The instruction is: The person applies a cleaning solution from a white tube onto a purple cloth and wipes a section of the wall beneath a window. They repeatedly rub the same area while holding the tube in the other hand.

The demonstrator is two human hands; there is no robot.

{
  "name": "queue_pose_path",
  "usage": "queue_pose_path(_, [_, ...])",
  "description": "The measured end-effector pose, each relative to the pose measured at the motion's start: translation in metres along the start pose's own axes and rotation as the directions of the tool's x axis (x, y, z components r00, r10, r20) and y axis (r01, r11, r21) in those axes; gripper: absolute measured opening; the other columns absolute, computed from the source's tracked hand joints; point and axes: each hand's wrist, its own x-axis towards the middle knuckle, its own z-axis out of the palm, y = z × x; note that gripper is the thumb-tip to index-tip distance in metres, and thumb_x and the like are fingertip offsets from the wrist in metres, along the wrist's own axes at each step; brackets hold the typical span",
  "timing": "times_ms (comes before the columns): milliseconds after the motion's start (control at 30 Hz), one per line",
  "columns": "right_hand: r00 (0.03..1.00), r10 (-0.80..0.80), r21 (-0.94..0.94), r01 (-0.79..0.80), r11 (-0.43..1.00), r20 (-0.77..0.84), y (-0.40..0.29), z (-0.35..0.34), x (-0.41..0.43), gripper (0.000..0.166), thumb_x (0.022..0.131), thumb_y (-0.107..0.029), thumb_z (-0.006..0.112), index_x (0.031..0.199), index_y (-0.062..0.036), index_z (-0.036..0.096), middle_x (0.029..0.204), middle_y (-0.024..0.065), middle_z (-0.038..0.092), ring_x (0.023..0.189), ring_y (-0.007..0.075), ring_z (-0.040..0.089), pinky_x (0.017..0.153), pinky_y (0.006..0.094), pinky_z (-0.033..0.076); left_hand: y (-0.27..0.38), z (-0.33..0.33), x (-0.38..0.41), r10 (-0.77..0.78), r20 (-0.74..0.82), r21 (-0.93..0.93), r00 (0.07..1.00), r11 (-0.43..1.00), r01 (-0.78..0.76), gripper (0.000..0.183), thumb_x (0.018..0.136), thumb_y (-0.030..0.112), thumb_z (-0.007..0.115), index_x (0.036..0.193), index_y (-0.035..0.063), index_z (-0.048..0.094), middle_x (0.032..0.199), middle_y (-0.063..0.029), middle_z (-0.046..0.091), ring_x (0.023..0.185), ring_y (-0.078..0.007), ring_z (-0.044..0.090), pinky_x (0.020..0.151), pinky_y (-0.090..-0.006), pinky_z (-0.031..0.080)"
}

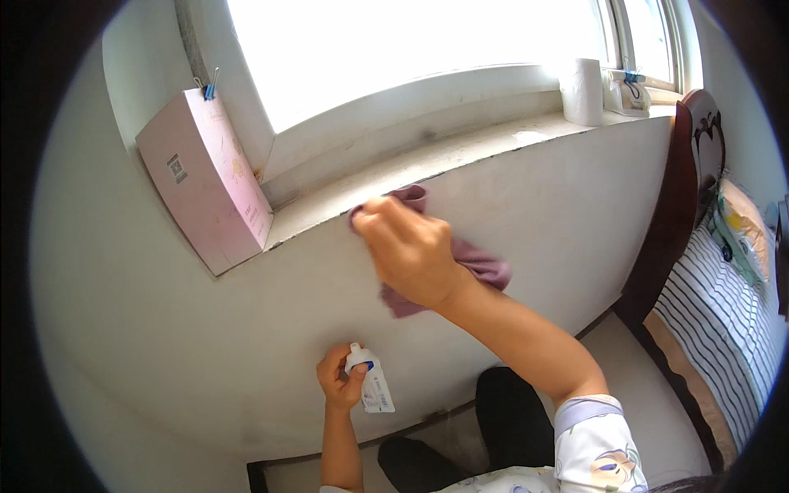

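My right hand point(404, 246) is closed around a mauve cloth point(478, 265), raised in front of the wall close to the edge of the window sill point(333, 212). Parts of the cloth hang out above and below the fist; the hand looks a little blurred. Lower down, my left hand point(342, 376) holds a small white squeeze tube point(377, 391) with blue marks, its narrow nozzle pointing up. The tube bears writing. Whether the cloth touches the sill cannot be told.
On the sill's left end stands a pink box point(203, 185) with a blue binder clip. At its right stand a white paper roll point(580, 92) and a clipped pouch point(627, 93). A dark wooden headboard point(666, 203) and a bed with striped bedding point(718, 296) are at right.
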Motion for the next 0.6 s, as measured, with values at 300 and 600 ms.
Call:
queue_pose_path(300, [0.899,0.370,0.026,-0.375,0.927,-0.233,0.058,-0.058,-0.013,0.012,0.078,0.005,0.059,0.081,-0.0061,0.056,0.082,0.0094,0.057,0.072,0.0260,0.059,0.060,0.0335,0.048,0.010,-0.017,-0.022,-0.025,-0.142,-0.061,0.990,0.998,0.017,0.041,0.081,0.035,0.069,0.095,-0.0033,0.060,0.073,-0.0044,0.060,0.063,-0.0091,0.055,0.057,-0.0218,0.043])
queue_pose_path(600, [0.996,-0.060,0.107,0.052,0.993,0.071,0.003,-0.019,-0.070,0.018,0.068,0.006,0.059,0.080,-0.0075,0.061,0.082,0.0088,0.061,0.064,0.0223,0.060,0.051,0.0318,0.049,0.028,-0.017,-0.044,-0.037,-0.125,-0.027,0.992,0.999,0.034,0.039,0.080,0.031,0.071,0.096,-0.0025,0.060,0.077,-0.0056,0.062,0.065,-0.0098,0.056,0.060,-0.0225,0.045])
